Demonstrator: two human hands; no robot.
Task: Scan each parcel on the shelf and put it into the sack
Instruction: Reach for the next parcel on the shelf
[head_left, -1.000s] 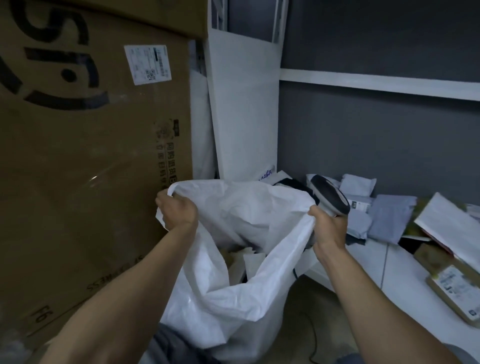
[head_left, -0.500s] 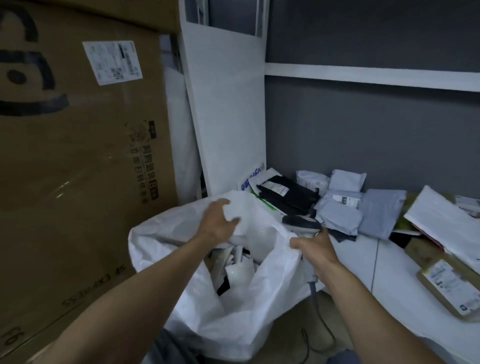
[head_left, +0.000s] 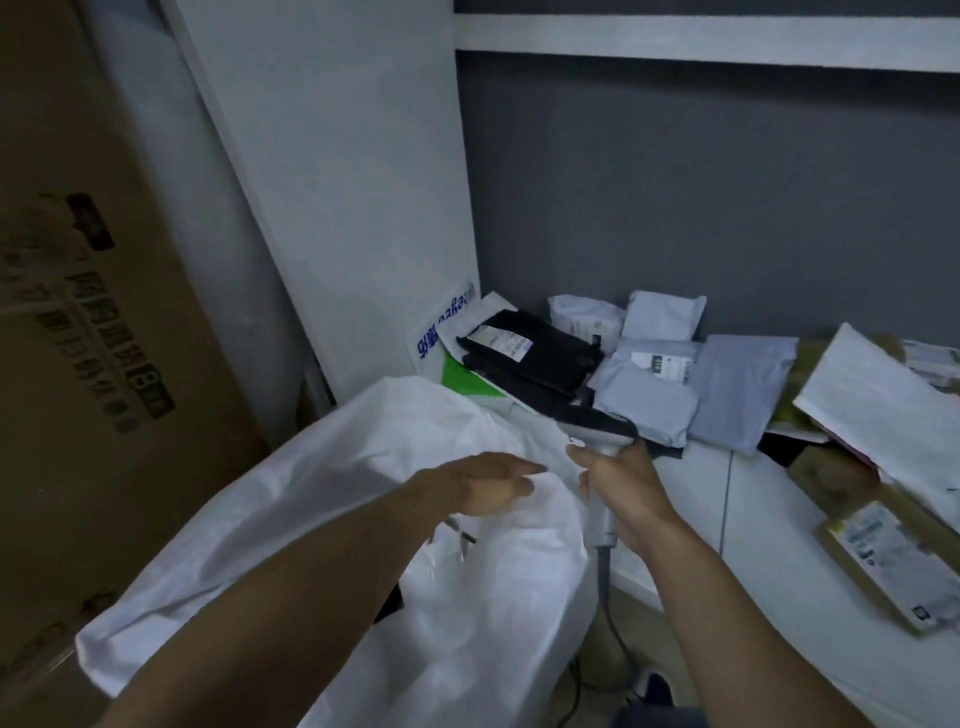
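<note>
A large white woven sack (head_left: 332, 525) slumps below the shelf's left end, its mouth mostly folded over. My left hand (head_left: 480, 480) hovers flat and open over the sack's top, holding nothing. My right hand (head_left: 623, 486) grips a grey handheld scanner (head_left: 597, 431) by its handle, its dark head just past the sack's edge. Parcels lie on the white shelf (head_left: 737, 525): a black mailer (head_left: 535, 353), several grey poly mailers (head_left: 644, 400), a white envelope (head_left: 883, 405) and a brown labelled box (head_left: 893, 561).
A big cardboard carton (head_left: 78, 338) stands at the left. A white panel (head_left: 332, 197) leans in the corner against the grey wall. The scanner's cable (head_left: 608, 608) hangs to the floor beside the sack.
Both hands let go of the sack's rim, and the sack has sagged with its mouth folding shut. My left hand moved right and opened flat. The view turned toward the shelf.
</note>
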